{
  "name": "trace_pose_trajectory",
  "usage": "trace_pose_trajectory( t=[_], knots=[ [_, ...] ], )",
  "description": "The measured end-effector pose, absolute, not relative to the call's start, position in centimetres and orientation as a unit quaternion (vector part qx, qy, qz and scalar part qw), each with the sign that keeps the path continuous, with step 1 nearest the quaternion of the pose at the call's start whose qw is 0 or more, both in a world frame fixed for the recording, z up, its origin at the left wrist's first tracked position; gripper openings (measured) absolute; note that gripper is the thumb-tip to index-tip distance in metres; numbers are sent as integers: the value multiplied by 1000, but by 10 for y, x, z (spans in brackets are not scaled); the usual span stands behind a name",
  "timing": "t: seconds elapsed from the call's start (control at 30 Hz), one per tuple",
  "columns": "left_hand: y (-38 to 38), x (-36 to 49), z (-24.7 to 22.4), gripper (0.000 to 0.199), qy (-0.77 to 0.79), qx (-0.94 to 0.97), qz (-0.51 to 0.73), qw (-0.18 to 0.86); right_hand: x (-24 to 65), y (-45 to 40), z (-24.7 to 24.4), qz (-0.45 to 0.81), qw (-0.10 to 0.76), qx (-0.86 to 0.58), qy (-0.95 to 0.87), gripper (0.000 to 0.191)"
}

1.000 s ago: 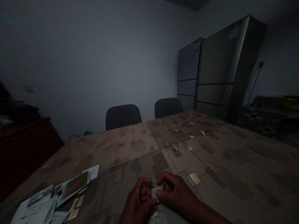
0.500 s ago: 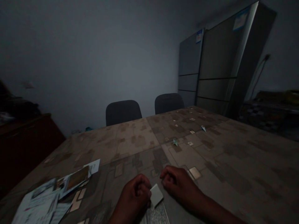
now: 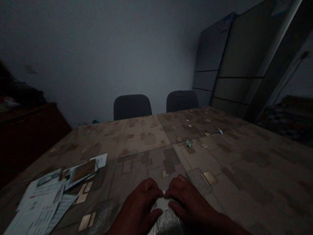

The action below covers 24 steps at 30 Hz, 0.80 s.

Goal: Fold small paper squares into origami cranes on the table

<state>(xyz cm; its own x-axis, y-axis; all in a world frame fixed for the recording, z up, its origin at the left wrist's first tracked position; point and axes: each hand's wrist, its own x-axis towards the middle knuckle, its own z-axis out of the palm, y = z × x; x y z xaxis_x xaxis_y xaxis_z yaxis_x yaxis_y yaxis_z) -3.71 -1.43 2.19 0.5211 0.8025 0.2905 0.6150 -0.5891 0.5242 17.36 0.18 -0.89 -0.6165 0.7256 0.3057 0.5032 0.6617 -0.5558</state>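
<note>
At the near edge of the surface (image 3: 227, 173), a small white paper (image 3: 161, 203) lies under your two hands, and most of it is hidden. Your left hand (image 3: 135, 209) and your right hand (image 3: 190, 200) are both curved over it, and the fingertips (image 3: 163, 193) come together at its upper edge. The grip is closed around the paper, but you cannot tell if it really pinches the paper. Under the paper is a shiny patterned sheet (image 3: 168, 222). Toward the near left corner lies a pile of printed papers (image 3: 46, 200), with a photo card (image 3: 83, 171) on it. Two small folded paper figures (image 3: 188, 142) (image 3: 220, 131) stand farther away, toward the far right corner. Beyond the far edge are two dark chairs (image 3: 132, 107) (image 3: 182, 101).
</note>
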Motion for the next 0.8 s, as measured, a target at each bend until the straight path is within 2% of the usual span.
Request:
trace_pose_trajectory(
  t=[0.2,0.37,0.53,0.6,0.67,0.73,0.8],
  knots=[
    [-10,-49,22,17,368,886,191,207,176,2,-2,227,249,-351,-873,19],
    [-3,-48,5,9,323,919,207,92,176,2,1,228,243,-351,-875,18],
    [-6,-45,1,24,301,927,221,15,177,3,4,221,229,-338,-886,23],
    [-8,-48,2,22,298,927,227,26,180,3,9,202,211,-336,-895,24],
    [-9,-51,3,15,293,925,230,69,185,2,14,163,162,-347,-909,14],
    [-8,-55,4,12,284,924,229,115,188,-3,14,94,90,-361,-923,8],
    [-5,-56,7,15,285,923,220,137,190,-12,7,-6,77,-370,-926,5]
  ],
)
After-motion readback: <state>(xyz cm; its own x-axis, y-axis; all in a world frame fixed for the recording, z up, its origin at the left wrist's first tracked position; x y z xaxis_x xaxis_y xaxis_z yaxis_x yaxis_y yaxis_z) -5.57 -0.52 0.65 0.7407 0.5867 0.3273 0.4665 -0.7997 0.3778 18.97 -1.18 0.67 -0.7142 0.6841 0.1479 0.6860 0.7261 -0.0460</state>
